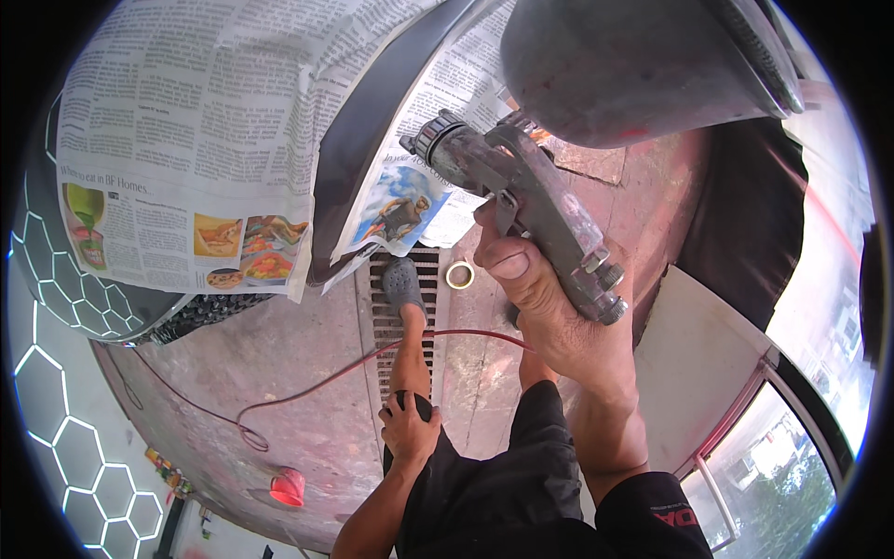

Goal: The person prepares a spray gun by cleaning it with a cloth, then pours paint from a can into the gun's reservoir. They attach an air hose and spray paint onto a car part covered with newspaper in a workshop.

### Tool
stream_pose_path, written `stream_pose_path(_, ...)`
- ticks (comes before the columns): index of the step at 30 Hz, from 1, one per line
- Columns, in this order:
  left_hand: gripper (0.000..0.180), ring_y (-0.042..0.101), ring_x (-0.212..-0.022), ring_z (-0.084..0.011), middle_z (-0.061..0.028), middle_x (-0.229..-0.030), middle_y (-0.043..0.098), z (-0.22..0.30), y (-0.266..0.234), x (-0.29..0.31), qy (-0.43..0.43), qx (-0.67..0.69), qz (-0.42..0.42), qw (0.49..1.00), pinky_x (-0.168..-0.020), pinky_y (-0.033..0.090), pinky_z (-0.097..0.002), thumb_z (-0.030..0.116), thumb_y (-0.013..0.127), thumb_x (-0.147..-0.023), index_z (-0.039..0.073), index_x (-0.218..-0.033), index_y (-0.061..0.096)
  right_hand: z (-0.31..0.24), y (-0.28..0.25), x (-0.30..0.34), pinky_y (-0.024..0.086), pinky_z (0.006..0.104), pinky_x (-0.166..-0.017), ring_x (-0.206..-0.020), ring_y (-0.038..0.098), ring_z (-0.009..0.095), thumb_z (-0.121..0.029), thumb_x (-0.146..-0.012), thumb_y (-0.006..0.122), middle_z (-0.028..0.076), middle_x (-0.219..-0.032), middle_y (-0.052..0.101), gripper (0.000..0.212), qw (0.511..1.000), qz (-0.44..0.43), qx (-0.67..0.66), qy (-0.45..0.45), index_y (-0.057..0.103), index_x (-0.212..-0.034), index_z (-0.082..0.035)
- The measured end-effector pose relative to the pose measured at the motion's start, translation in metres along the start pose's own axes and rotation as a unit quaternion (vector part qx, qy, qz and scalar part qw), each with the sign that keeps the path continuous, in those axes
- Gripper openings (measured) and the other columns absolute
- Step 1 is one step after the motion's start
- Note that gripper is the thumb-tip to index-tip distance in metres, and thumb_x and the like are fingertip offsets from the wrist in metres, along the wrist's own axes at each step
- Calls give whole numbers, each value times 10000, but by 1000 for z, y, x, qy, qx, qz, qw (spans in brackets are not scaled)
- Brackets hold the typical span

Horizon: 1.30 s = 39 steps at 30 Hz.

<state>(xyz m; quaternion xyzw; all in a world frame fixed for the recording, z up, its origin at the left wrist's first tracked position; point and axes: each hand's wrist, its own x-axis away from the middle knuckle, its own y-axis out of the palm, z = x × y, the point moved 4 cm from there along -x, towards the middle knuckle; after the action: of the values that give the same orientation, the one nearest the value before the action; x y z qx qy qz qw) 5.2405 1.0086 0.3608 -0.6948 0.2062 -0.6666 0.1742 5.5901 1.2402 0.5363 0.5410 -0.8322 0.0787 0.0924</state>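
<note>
My right hand [577,335] is wrapped round the handle of a paint-stained metal spray gun [559,210], raised in front of me. The thumb lies along its near side, and the other fingers are mostly hidden behind it. On top of the gun sits a large grey paint cup [624,74], cut off by the upper edge of the view. The nozzle points left, toward a dark unmasked strip [363,121] between sheets of newspaper [186,121] on a curved vehicle panel. Lower down, my left hand [410,436] rests on my left knee, fingers spread over the black shorts.
A red hose [317,387] runs across the floor and passes behind my right wrist. Near my left foot, a roll of masking tape [459,275] lies beside a floor drain grate [380,326]. A red container [288,486] stands at lower left. Dark sheeting [750,210] hangs at right.
</note>
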Motion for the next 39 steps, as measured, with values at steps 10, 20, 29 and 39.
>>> stream_pose_path(10, 731, 547, -1355, -453, -185, -1556, 512, -2, 2, 2, -4, -9, 7, 1000, -989, 612, -590, 497, 818, -923, 96, -1500, 615, -6, -2, -12, 548, 241, -783, -870, 684, 59, -259, -1042, 855, 16, -990, 811, 366, 998, 66, -19, -7, 765, -1265, 16)
stream_pose_path(20, 729, 544, -1364, -447, -180, -1562, 510, 0, 2, 2, 1, -10, 9, 1000, -981, 615, -592, 488, 827, -917, 95, -1496, 622, 2, 1, -9, 537, 249, -763, -853, 666, 59, -292, -1037, 861, 3, -937, 787, 359, 997, 55, -48, -11, 786, -1216, 9)
stream_pose_path(29, 729, 539, -1371, -452, -180, -1561, 510, 0, 3, 1, -1, -9, 4, 1000, -984, 612, -590, 487, 830, -915, 101, -1497, 621, -2, -20, -22, 513, 259, -760, -834, 626, 76, -296, -1043, 856, -15, -927, 744, 348, 988, 150, -17, -44, 789, -1200, 8)
stream_pose_path(39, 717, 538, -1335, -464, -200, -1563, 490, 4, 1, 0, 6, -17, 3, 1000, -958, 599, -590, 493, 781, -942, 84, -1507, 613, 16, -12, -1, 554, 267, -771, -882, 693, 64, -248, -1020, 876, 25, -953, 798, 360, 1000, 18, 19, 8, 766, -1249, 7)
